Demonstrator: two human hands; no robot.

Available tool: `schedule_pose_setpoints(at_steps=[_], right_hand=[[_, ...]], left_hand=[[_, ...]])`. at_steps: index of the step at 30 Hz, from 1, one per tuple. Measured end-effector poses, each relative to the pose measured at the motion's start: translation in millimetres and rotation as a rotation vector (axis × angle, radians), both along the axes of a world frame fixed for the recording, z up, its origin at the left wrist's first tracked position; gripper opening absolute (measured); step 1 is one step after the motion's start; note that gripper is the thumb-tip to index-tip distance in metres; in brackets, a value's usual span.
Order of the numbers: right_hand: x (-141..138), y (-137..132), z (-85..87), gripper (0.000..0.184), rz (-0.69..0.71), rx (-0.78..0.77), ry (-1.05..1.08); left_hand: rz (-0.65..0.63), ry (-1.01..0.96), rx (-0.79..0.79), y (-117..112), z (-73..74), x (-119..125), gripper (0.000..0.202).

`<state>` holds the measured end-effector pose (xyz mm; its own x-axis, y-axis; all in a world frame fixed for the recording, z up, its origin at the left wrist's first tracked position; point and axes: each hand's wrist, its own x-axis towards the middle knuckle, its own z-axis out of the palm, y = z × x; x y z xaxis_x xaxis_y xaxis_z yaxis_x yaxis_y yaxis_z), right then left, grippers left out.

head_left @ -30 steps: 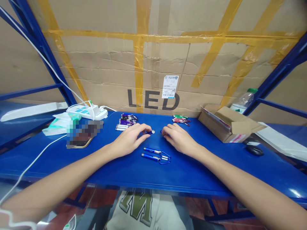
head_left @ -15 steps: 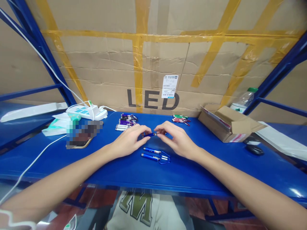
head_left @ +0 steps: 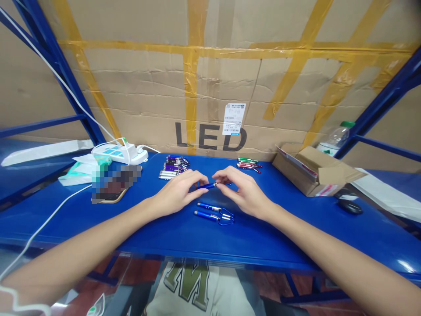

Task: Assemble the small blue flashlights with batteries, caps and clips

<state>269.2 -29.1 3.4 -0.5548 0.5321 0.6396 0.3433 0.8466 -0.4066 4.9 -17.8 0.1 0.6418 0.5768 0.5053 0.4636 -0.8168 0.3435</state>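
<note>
Head view: the blue penlight (head_left: pixel 209 186) lies crosswise between left hand (head_left: pixel 179 188) and right hand (head_left: pixel 242 188), pinched by both, neither nearer

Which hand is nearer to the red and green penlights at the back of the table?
The right hand is nearer: it is in front of the red and green penlights. The left hand is farther away, in front of them and well to their left.
</note>
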Motion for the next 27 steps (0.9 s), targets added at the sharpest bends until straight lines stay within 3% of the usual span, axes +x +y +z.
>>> schedule_pose_setpoints(at_steps=[27], right_hand=[[-3.4, 0.4, -4.0, 0.019, -0.023, -0.012, -0.048]], left_hand=[[-0.039, -0.013, 0.144, 4.3, -6.3, -0.1, 0.025]])
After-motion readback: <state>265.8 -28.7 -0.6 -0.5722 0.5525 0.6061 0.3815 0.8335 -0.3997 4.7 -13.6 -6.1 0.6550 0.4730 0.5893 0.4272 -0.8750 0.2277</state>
